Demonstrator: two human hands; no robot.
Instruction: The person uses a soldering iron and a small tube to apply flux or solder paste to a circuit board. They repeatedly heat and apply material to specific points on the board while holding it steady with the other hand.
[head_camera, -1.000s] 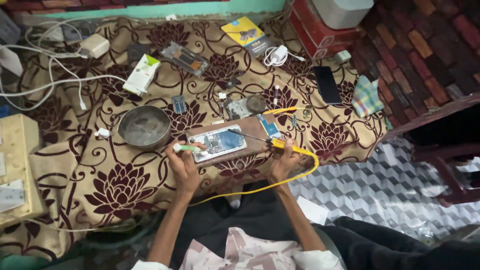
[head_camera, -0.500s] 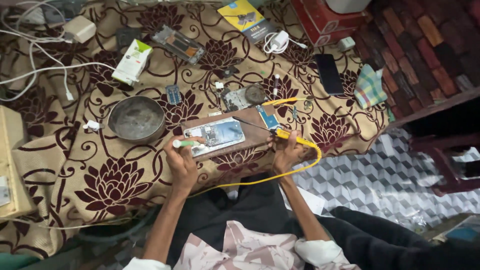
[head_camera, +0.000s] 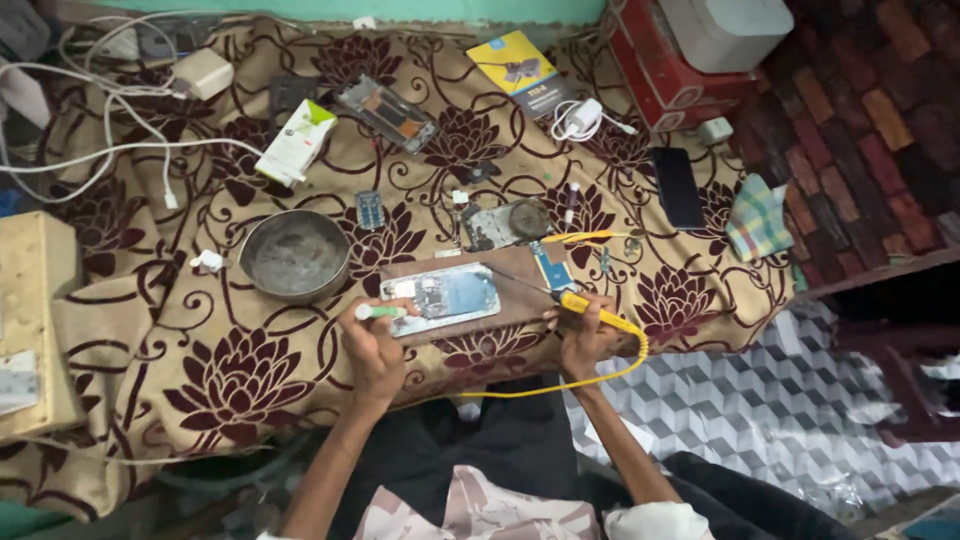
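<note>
Steadying the opened phone (head_camera: 441, 297) on its wooden board (head_camera: 520, 290) with the left hand (head_camera: 372, 345) (fingers closed around a small green-tipped tool (head_camera: 380, 312)) should let the right hand (head_camera: 583, 335), gripping the yellow soldering iron (head_camera: 590, 312), work precisely.

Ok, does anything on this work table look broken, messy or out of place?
The phone on the wooden board lies open, its back off and insides showing. More bare phone parts are scattered on the flowered cloth. White cables lie tangled at the far left.
</note>
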